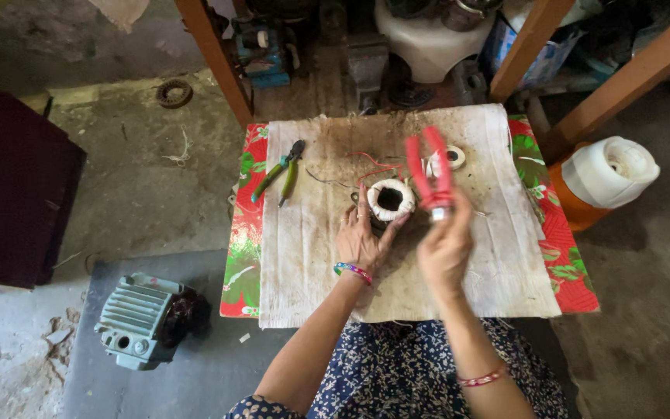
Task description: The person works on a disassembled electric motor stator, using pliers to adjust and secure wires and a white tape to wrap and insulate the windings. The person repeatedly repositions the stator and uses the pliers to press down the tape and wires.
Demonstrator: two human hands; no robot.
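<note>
The left hand [360, 239] rests open-fingered against the stator [390, 199], which sits near the middle of the cloth [304, 256] on the table [243, 233]. The right hand [445, 247] grips red-handled pliers [429, 172], raised above the cloth. Green pliers [279, 172] lie toward the left edge, a tape roll [451, 157] just behind the red handles, and a motor housing [135, 318] lies on the floor to the left.

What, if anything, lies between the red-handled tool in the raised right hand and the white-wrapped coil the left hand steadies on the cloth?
Nothing visible does. The right hand holds the red-handled tool just right of the white-wrapped coil, which the left hand touches from below. Only bare cloth shows between them; thin red wires lie behind the coil.
</note>
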